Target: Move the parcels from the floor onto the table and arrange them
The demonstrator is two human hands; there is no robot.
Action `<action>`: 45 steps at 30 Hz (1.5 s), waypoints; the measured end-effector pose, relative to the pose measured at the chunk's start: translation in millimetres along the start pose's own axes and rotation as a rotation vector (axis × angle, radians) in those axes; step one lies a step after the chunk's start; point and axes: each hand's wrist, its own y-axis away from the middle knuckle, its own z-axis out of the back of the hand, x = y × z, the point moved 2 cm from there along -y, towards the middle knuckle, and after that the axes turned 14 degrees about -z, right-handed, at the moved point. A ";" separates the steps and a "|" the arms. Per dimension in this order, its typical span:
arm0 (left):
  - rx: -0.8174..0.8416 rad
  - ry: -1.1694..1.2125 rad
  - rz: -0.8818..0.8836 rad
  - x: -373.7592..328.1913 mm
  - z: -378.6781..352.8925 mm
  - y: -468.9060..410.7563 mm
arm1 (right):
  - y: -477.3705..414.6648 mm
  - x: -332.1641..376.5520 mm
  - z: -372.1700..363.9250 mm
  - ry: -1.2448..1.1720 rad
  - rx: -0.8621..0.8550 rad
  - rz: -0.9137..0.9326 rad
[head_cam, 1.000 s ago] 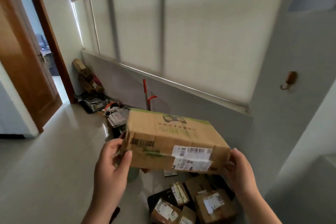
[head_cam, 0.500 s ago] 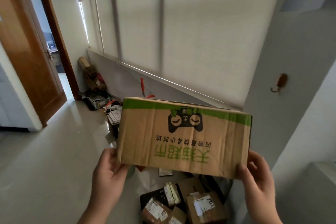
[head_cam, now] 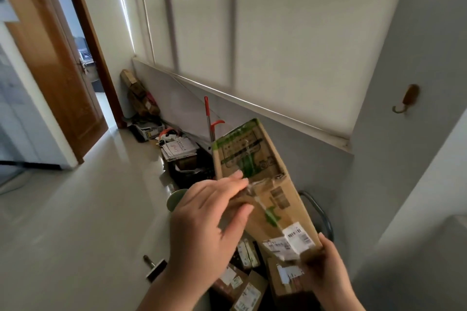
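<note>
Box lifted, both hands on it, table not in view.

Cardboard box (head_cam: 255,171) is held tilted, far end up, above the other parcels (head_cam: 249,294) on the floor (head_cam: 75,222). Your right hand (head_cam: 326,267) is curled round the near, labelled corner. Your left hand (head_cam: 209,222) appears to pinch the left edge, fingers on top and thumb below, though blur softens this. That looks a light hold for a long box: slide the left palm under its middle, level it, then turn. Mind your feet near the pile. Set it flat against a table edge or corner so later parcels can line up beside it.
</note>
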 end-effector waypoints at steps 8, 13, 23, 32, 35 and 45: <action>-0.214 0.780 0.836 73.0 2.5 36.1 | 46.5 47.7 -1.6 0.608 -0.028 0.922; -0.220 0.901 1.030 80.5 -3.3 60.2 | 43.6 38.1 -0.7 0.941 -0.329 1.030; -0.179 0.997 0.964 79.0 -23.9 82.1 | 55.7 44.5 4.0 0.859 -0.362 0.903; 0.322 0.846 0.621 110.6 -41.1 77.5 | 58.4 64.8 9.6 0.884 -0.496 0.612; 0.387 0.727 0.689 134.7 -77.3 86.0 | 54.0 63.9 10.0 0.956 -0.586 0.549; 0.361 0.632 0.806 209.7 -180.9 26.4 | 34.8 81.4 -32.1 0.837 -0.469 0.632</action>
